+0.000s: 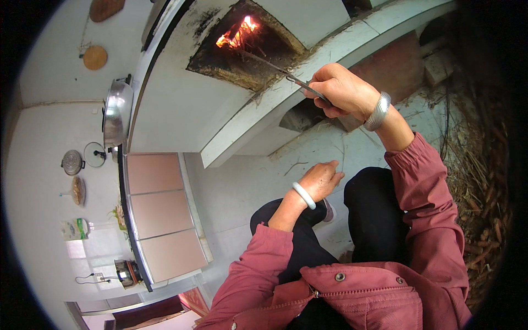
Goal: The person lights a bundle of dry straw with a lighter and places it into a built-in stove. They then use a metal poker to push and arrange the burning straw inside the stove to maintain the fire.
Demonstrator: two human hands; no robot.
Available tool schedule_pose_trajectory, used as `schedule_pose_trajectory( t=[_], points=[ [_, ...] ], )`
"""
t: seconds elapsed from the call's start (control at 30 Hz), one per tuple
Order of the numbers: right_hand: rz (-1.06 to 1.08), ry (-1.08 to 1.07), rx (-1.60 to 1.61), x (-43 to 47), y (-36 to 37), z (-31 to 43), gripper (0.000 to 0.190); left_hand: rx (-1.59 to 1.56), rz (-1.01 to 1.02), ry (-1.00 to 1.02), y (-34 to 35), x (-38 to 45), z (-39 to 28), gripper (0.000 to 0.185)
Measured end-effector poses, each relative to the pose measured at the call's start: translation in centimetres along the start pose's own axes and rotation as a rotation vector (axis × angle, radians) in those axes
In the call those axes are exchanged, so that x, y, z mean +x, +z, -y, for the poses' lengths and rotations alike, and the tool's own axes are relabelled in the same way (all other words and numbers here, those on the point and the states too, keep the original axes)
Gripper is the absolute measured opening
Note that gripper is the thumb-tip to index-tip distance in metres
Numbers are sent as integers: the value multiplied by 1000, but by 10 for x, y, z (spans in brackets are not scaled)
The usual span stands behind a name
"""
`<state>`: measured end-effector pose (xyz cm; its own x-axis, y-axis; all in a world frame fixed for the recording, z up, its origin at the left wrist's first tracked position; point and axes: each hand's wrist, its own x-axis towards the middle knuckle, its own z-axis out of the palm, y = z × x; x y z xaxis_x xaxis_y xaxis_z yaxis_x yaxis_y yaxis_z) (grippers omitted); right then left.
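Observation:
My right hand [340, 90], with a silver cuff bracelet [378, 111] at its wrist, is closed around the handle end of long metal fire tongs [295, 79]. The tongs' far end reaches into the square, soot-edged opening of a tiled stove [198, 103]. Flames [239, 35] burn inside, at the tip of the tongs, with thin twigs beside them. My left hand [324, 179], wearing a pale bangle [304, 195], hangs above my knees with its fingers loosely bent. It seems to hold nothing, though a thin stalk lies behind its fingertips.
A white tiled ledge [280, 95] runs below the stove opening, strewn with twig bits. At right, straw and a heap of brown corn cobs [482, 251] cover the floor. Pink-fronted cabinets [165, 210] stand at left, and a metal pan [117, 113] is beside the stove top.

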<state>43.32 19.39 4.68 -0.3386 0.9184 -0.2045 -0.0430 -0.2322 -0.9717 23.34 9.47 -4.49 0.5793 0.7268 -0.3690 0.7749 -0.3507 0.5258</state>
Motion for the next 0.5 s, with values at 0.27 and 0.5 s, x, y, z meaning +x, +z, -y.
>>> schedule_pose_trajectory(
  t=[0.27, 0.5],
  points=[
    [2, -4, 69, 27, 7, -4, 28, -31, -29, 50, -1, -2, 4, 32],
    [114, -41, 147, 33, 4, -13, 24, -43, -12, 43, -3, -3, 1, 29]
  ],
)
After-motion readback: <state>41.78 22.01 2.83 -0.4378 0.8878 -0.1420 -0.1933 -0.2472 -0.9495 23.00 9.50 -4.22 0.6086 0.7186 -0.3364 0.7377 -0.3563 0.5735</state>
